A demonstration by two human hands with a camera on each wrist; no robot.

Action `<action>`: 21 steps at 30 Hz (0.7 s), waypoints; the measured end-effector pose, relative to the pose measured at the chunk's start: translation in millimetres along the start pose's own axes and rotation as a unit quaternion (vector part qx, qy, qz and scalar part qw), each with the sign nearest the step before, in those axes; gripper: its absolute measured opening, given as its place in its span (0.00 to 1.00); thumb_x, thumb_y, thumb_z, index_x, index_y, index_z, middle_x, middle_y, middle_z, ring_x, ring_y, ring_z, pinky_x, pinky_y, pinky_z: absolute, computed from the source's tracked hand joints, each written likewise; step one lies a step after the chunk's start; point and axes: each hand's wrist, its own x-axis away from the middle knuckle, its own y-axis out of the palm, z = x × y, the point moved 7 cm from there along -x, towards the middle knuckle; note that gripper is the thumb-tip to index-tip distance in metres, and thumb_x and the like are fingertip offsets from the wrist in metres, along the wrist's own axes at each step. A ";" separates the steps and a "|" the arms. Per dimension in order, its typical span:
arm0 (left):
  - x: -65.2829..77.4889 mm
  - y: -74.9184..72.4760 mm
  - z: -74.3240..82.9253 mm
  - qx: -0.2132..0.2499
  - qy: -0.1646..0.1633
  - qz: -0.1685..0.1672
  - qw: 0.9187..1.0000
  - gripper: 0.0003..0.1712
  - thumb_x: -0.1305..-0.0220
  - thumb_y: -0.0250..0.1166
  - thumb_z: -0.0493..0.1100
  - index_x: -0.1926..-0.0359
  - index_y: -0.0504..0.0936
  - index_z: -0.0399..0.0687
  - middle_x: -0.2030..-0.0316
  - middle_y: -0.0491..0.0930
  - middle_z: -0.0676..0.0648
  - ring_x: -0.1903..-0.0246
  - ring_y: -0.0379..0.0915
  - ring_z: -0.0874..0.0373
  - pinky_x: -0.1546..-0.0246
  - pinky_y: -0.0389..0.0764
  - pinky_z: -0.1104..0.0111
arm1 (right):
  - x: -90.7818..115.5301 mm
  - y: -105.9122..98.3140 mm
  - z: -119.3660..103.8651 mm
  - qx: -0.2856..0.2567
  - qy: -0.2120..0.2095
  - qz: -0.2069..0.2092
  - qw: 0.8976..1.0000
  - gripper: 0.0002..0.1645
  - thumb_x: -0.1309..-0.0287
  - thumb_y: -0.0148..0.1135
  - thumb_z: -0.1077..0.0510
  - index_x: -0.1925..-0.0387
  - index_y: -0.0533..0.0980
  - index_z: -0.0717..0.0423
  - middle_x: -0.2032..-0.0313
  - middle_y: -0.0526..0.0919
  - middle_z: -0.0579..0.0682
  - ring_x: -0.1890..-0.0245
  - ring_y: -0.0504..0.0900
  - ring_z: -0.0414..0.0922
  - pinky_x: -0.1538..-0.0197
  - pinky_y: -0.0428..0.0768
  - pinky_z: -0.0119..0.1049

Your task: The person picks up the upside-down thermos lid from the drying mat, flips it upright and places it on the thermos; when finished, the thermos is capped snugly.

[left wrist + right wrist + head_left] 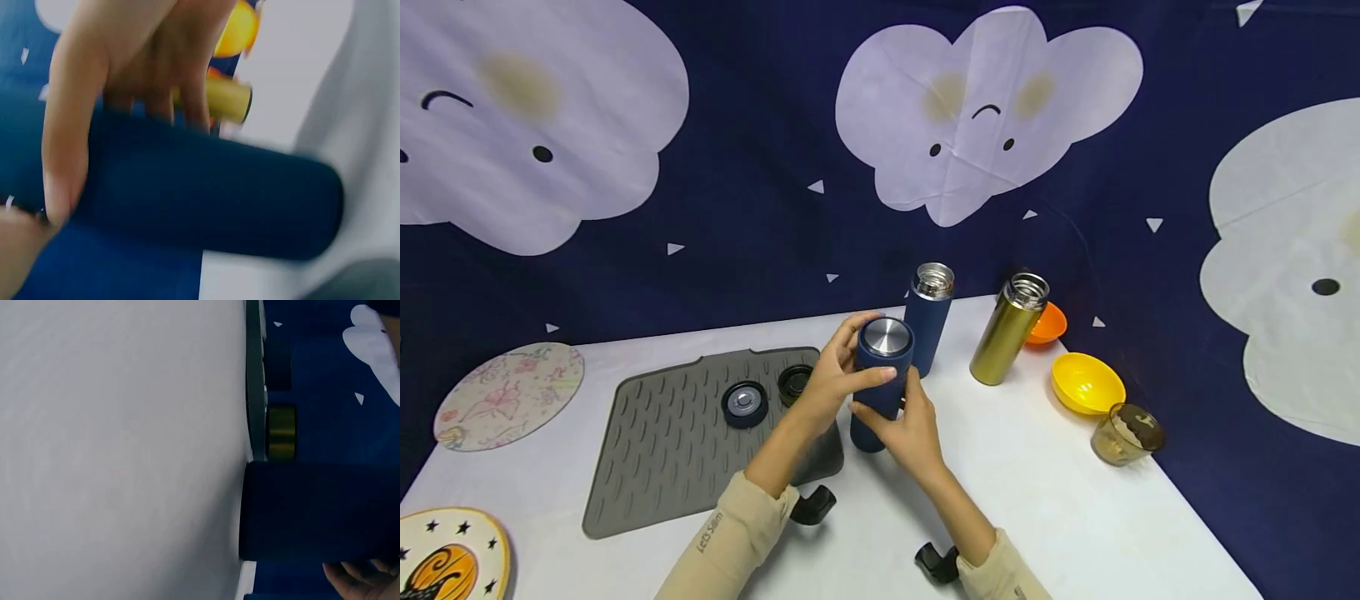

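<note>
A dark blue thermos bottle [880, 402] with a steel-topped lid stands upright in the middle, between both hands. My left hand [837, 375] grips its upper part, thumb across the front just below the lid. Lower down, my right hand [916, 429] holds the side, its thumb on the front. In the left wrist view the blue bottle [212, 187] fills the middle, fingers behind it. The right wrist view shows the bottle's base [281, 512] close to the white tabletop. Right behind it stands a second blue bottle [927, 329], its steel mouth uncovered.
An uncovered gold bottle [1006, 342] stands to the right, near an orange bowl [1047, 325], a yellow bowl [1086, 383] and a brown glass cup [1126, 435]. Left lies a grey mat [655, 450] bearing a dark blue lid [745, 404] and a black lid [793, 383].
</note>
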 end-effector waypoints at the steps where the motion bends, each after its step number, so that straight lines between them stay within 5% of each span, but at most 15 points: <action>1: 0.6 -0.9 -1.9 0.032 -0.014 -0.023 0.999 0.46 0.44 0.69 0.39 0.27 0.57 0.45 0.40 0.74 0.39 0.43 0.72 0.52 0.35 0.67 0.53 | 0.5 0.6 -0.2 0.001 0.003 0.000 1.000 0.40 0.52 0.78 0.48 0.42 0.68 0.54 0.50 0.82 0.56 0.51 0.83 0.53 0.52 0.83 0.52; 4: 2.6 -0.7 0.4 -0.001 0.000 -0.028 1.000 0.55 0.44 0.72 0.53 0.23 0.50 0.51 0.34 0.66 0.38 0.37 0.64 0.51 0.30 0.57 0.45 | 0.8 1.9 -1.3 0.005 -0.001 0.002 1.000 0.40 0.53 0.78 0.50 0.42 0.68 0.55 0.51 0.81 0.56 0.50 0.83 0.53 0.52 0.82 0.53; 7: 3.8 3.2 9.8 -0.122 0.043 0.051 0.990 0.63 0.54 0.79 0.60 0.24 0.52 0.52 0.34 0.64 0.39 0.36 0.63 0.51 0.32 0.60 0.48 | 0.5 2.8 -2.8 0.001 -0.013 0.005 1.000 0.36 0.53 0.77 0.56 0.44 0.69 0.58 0.51 0.81 0.58 0.50 0.82 0.55 0.52 0.82 0.55; 9: 3.0 4.5 12.8 -0.159 0.051 0.087 0.982 0.60 0.56 0.82 0.55 0.27 0.58 0.49 0.37 0.68 0.39 0.40 0.68 0.52 0.37 0.70 0.54 | 0.5 3.5 -2.8 -0.002 -0.019 0.003 1.000 0.36 0.53 0.76 0.58 0.43 0.69 0.59 0.50 0.81 0.59 0.50 0.82 0.56 0.51 0.82 0.55; 11: 1.0 4.2 10.3 -0.115 0.033 0.071 0.990 0.49 0.52 0.79 0.44 0.32 0.63 0.45 0.42 0.73 0.41 0.46 0.73 0.53 0.44 0.76 0.60 | 0.8 4.2 -2.5 -0.005 -0.016 0.002 1.000 0.37 0.53 0.77 0.56 0.43 0.69 0.58 0.49 0.81 0.59 0.50 0.83 0.55 0.51 0.83 0.53; 13: -1.0 2.0 5.1 -0.039 0.007 0.022 0.999 0.41 0.48 0.73 0.36 0.34 0.64 0.43 0.45 0.75 0.42 0.48 0.76 0.54 0.45 0.77 0.62 | 1.3 4.2 -1.2 -0.005 -0.008 0.003 1.000 0.39 0.53 0.77 0.52 0.43 0.68 0.56 0.49 0.81 0.58 0.50 0.83 0.54 0.52 0.83 0.51; 16: 0.1 0.4 -1.5 0.027 -0.031 -0.044 0.998 0.38 0.44 0.63 0.37 0.31 0.63 0.44 0.43 0.74 0.44 0.45 0.73 0.54 0.39 0.71 0.59 | 1.4 3.2 0.0 -0.001 0.000 0.006 1.000 0.39 0.53 0.78 0.48 0.43 0.68 0.54 0.51 0.82 0.56 0.51 0.83 0.52 0.53 0.83 0.50; 18: 1.2 0.4 -0.3 -0.022 -0.015 -0.032 0.999 0.42 0.41 0.66 0.49 0.28 0.61 0.47 0.39 0.70 0.44 0.41 0.68 0.51 0.36 0.66 0.52 | 1.3 2.3 -0.1 0.006 -0.004 0.006 1.000 0.39 0.53 0.78 0.49 0.44 0.68 0.55 0.52 0.82 0.57 0.51 0.83 0.53 0.52 0.83 0.51; 21: 4.3 4.0 8.3 -0.148 0.026 0.068 0.986 0.52 0.50 0.77 0.56 0.27 0.61 0.52 0.38 0.67 0.44 0.40 0.65 0.50 0.37 0.66 0.50 | 1.6 1.8 -1.2 0.008 -0.020 0.007 1.000 0.36 0.52 0.76 0.55 0.44 0.69 0.59 0.51 0.81 0.58 0.51 0.83 0.55 0.52 0.83 0.53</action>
